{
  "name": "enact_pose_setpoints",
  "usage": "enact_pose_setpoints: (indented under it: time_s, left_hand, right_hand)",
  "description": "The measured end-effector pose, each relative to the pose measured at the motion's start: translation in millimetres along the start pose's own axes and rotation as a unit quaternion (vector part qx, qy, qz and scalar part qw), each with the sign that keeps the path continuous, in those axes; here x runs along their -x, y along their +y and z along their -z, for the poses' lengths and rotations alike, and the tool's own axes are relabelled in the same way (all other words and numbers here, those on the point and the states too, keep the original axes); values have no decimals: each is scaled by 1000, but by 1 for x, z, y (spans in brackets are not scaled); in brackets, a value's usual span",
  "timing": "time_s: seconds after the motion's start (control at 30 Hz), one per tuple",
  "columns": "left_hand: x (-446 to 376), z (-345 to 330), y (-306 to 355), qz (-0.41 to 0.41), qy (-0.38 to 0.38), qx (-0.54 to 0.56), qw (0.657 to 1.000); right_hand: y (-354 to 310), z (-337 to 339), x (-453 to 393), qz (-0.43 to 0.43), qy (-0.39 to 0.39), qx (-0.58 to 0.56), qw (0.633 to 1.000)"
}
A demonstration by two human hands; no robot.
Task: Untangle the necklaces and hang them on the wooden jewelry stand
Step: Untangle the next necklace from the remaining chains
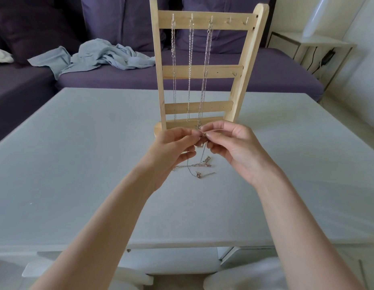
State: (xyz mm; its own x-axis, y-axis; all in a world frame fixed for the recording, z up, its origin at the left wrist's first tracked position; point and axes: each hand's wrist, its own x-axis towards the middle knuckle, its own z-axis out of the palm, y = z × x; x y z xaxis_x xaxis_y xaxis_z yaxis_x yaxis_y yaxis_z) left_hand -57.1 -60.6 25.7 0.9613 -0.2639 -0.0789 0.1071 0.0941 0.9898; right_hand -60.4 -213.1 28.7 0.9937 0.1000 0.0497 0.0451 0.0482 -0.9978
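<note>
Left hand [174,141]: grip pinching the knot of the tangled chains [199,166], fingertips meeting the right's.
Right hand [234,143]: grip pinching the same knot from 3 o'clock.
Tangled chains: hanging from the fingers, loose ends on the desk [77,153] at 6 o'clock of the hands.
Stand [202,70]: upright at 12 o'clock; three necklaces [190,65] hang from its top hooks.

Your left hand [173,143] and right hand [234,145] pinch a tangled necklace [199,164] before the wooden stand [204,70] holding three chains.
</note>
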Motion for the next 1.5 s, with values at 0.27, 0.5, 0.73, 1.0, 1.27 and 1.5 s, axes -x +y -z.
enact_pose_setpoints:
  time_s: [0.27, 0.5, 0.73, 1.0, 1.27, 1.5]
  left_hand:
    - [-2, -2, -1, -83, 65, -155, 982]
    - [-2, -2, -1, -84, 83, -95, 989]
    - [-1, -3, 0, -91, 83, -113, 986]
    - [2, 2, 3, -74, 43, -150, 985]
    - [2, 2, 1, -65, 46, -163, 983]
    - [1, -1, 0, -80, 48, -192, 977]
  right_hand:
    - [0, -2, 0, -13, 12, 6, 1000]
    - [0, -1, -2, -5, 44, -21, 999]
    - [-1, -5, -1, -1, 11, 4, 1000]
    - [-1, -3, -3, -7, -8, 55, 998]
    - [1, -3, -2, -36, -9, 76, 996]
    - [1, -5, -3, -94, -12, 2, 995]
